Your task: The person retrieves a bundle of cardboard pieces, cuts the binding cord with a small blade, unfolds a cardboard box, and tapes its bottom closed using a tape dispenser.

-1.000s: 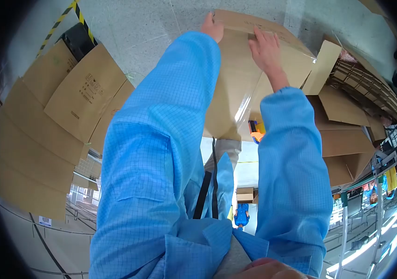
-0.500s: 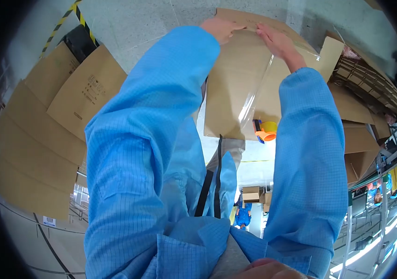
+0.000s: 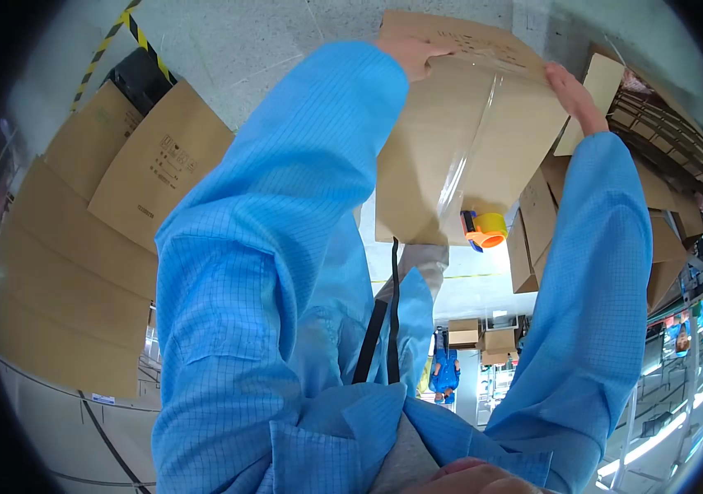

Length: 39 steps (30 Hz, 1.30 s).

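Observation:
A cardboard box [image 3: 425, 123] stands before me, with a strip of clear tape running down its face and a printed flap at its far edge. My left hand [image 3: 411, 56] rests at the far left part of the box by this flap, a finger stretched out along the edge; my sleeve hides part of the hand. At the far right corner, my right hand [image 3: 575, 95] has its fingers together over the box's edge. An orange tape dispenser with a yellow roll [image 3: 487, 230] lies on the near right part of the box.
Flattened cardboard sheets [image 3: 63, 280] stand at the left, near a black item [image 3: 139, 78] and yellow-black floor tape [image 3: 104, 53]. Open cartons [image 3: 537, 218] and stacked cardboard [image 3: 664, 136] are at the right. A distant person in blue [image 3: 445, 372] appears low in view.
My right hand has moved right along the flap to the box's corner. My left hand went from the left corner inward along the edge. More of the tape dispenser shows.

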{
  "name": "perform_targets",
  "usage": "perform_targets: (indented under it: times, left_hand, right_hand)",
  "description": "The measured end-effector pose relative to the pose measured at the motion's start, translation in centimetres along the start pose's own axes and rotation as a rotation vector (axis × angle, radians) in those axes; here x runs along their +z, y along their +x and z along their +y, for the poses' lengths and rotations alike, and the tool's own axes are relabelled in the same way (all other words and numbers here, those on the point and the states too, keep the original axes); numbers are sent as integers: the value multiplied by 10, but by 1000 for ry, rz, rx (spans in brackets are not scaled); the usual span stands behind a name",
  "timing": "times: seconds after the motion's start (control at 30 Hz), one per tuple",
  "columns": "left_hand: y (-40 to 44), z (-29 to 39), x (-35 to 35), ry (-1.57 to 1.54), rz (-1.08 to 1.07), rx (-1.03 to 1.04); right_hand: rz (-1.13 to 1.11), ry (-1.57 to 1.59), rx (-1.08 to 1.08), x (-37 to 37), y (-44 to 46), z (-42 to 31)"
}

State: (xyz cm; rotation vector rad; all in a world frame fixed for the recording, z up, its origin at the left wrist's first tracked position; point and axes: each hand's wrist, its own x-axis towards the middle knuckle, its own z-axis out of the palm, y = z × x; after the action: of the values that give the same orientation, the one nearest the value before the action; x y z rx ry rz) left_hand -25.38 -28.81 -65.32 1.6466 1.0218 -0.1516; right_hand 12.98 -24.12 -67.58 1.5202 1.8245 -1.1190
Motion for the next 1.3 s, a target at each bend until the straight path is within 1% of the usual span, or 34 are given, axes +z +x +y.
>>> perform_targets:
  times: [0.03, 0.07, 0.1, 0.13, 0.17, 0.2, 0.23, 0.27, 0.3, 0.33, 0.4, 0.43, 0.47, 0.5, 0.53, 0.57, 0.6, 0.63, 0.67, 0.7, 0.73, 0.77, 0.8, 0.87, 0.9, 0.93, 0.97, 1.03, 1.1, 1.13, 1.17, 1.23, 1.3]
  left_hand:
    - [-4, -3, 5, -3, -4, 1]
    - [-10, -1, 9, 44, 35, -64]
    - [-15, 1, 13, 87, 75, -129]
    - [-21, 0, 14, 76, 78, -130]
    - [-28, 0, 11, 16, 141, -244]
    - [-33, 1, 13, -44, 201, -355]
    - [-37, 6, 16, -57, 204, -357]
    - [-40, 10, 22, -33, 280, -377]
    - [-41, 11, 25, -3, 359, -394]
    - [-42, 10, 28, -3, 372, -394]
    - [-45, 9, 39, 148, 546, -417]
    - [-49, 8, 41, 159, 560, -417]
    - [-55, 6, 43, -21, 657, -394]
    - [-60, 4, 47, -201, 749, -362]
    - [-70, 9, 56, -188, 761, -362]
    - [-89, 20, 73, -515, 949, -483]
    - [-110, 23, 93, -846, 1132, -603]
    - [-133, 8, 132, -902, 1144, -560]
    - [-163, -1, 165, -816, 1099, -594]
    - [-194, -10, 198, -729, 1054, -626]
    - [-236, -7, 225, -509, 949, -732]
    - [-271, -14, 261, -619, 930, -773]
    - [-300, -12, 289, -731, 947, -937]
    - [-363, 5, 324, -740, 846, -1149]
    - [-388, 15, 345, -653, 869, -1175]
    - [-414, 3, 399, -635, 949, -1125]
    - [-439, -3, 441, -698, 963, -1107]
    - [-460, 30, 489, -753, 1012, -1074]
    - [-478, 71, 512, -1072, 1028, -1176]
    - [-490, 105, 515, -895, 1024, -1153]
    - [-503, 127, 536, -898, 1036, -1160]
    - [-505, 150, 555, -914, 999, -1152]
    - [-514, 182, 565, -858, 1057, -1110]
  right_hand:
    - [-25, -125, 17, 2, -1, 10]
    - [-34, -128, 21, 9, -3, 13]
    - [-17, -78, 73, 16, -5, 15]
    - [4, -34, 120, 19, -4, 18]
    - [-3, -45, 115, 18, -3, 15]
    - [3, -233, 158, 18, -3, 4]
    - [11, -421, 199, 19, -4, -7]
    - [12, -431, 193, 20, -6, -25]
    - [81, -415, 139, 22, -9, -50]
    - [152, -400, 83, 23, -10, -76]
    - [9, -225, 51, 22, -5, -134]
    - [74, -226, 37, 27, -10, -170]
    - [139, -223, 19, 35, -18, -205]
    - [350, -25, -223, 53, -23, -224]
    - [553, 177, -465, 72, -31, -241]
    - [310, 446, -466, 50, -62, -278]
    - [50, 708, -465, 8, -109, -317]
    - [-177, 946, -488, -21, -147, -343]
    - [-411, 1176, -513, -47, -188, -362]
    - [-556, 1298, -490, -69, -237, -373]
    - [-705, 1318, -562, -76, -278, -374]
    - [-861, 1326, -628, -82, -318, -376]
    - [-1017, 1322, -686, -88, -359, -377]
    - [-1024, 1495, -873, -72, -427, -376]
    - [-1013, 1473, -889, -68, -450, -378]
    - [-1049, 1559, -899, -67, -477, -379]
    - [-1121, 1535, -873, -57, -510, -371]
    - [-1259, 1478, -816, -37, -577, -354]
    - [-1048, 1436, -913, -14, -649, -353]
    - [-962, 1539, -893, -4, -688, -349]
    - [-975, 1531, -897, 7, -723, -349]
    - [-942, 1557, -986, 26, -779, -352]
    - [-1014, 1491, -972, 26, -830, -360]
